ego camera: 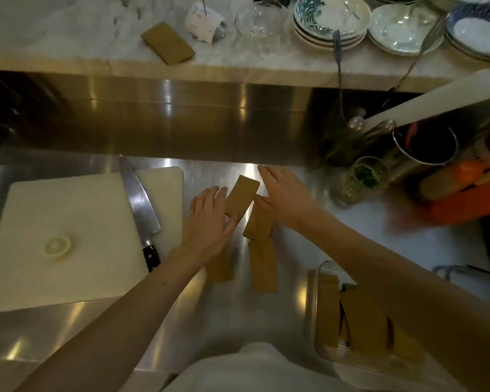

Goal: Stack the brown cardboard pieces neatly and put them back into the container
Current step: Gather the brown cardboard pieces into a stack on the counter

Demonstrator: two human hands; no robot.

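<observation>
lying tilted on the table [266, 321], a cardboard piece [242, 196] is flanked by left hand [210, 224] and right hand [285, 198], fingers loosely spread, nothing pinched.

left hand [210, 222]: flat, fingers spread | right hand [283, 193]: flat, fingers extended

A single wide-angle head view looks steeply down and forward from above the person's chest onto the steel counter [238, 321] — close enough that both forearms fill the lower frame; the marble shelf [96, 46] with stacked bowls [330, 22] runs along the top edge; lines bow toward the margins — no second view shares the scene.
</observation>
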